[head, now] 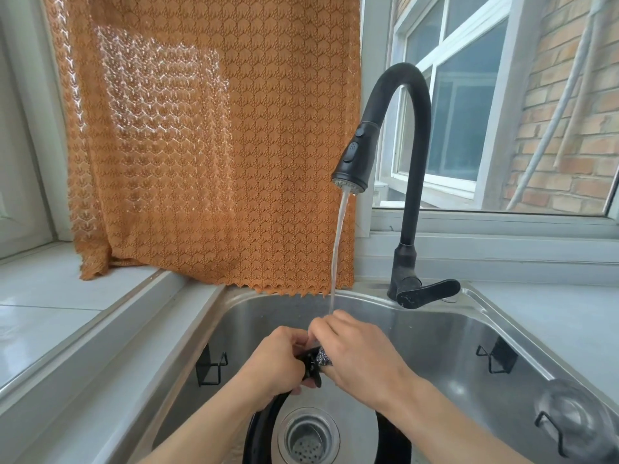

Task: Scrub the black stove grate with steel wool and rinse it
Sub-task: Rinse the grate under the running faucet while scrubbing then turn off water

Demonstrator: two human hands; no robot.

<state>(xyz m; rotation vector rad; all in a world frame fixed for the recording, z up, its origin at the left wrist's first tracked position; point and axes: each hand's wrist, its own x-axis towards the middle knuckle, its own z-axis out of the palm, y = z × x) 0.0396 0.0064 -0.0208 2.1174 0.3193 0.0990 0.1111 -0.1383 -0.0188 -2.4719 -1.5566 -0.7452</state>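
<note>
Black stove grate [264, 426] sits low centre of the frame, inside the steel sink [445, 333], ring curving round the drain [310, 438], one prong raised between the hands. Left hand [274, 363] has fingers curled round the upper rim and prong, holding it steady. Right hand [361, 360] is closed over a wad of steel wool [323, 356], pressing it on the prong, only a grey speckled bit showing. Water stream [336, 256] from the black faucet [410, 169], centre right, lands on the right knuckles.

Handling guess: grate looks like cast metal, so heavy, rigid, not fragile, but wet so likely slippery; best held on the round rim near a prong, as the left hand does, with the far edge resting on the sink floor. Wool is soft, springy, scratchy, bunch it in the palm. Orange curtain [207, 139] fills upper left
</note>
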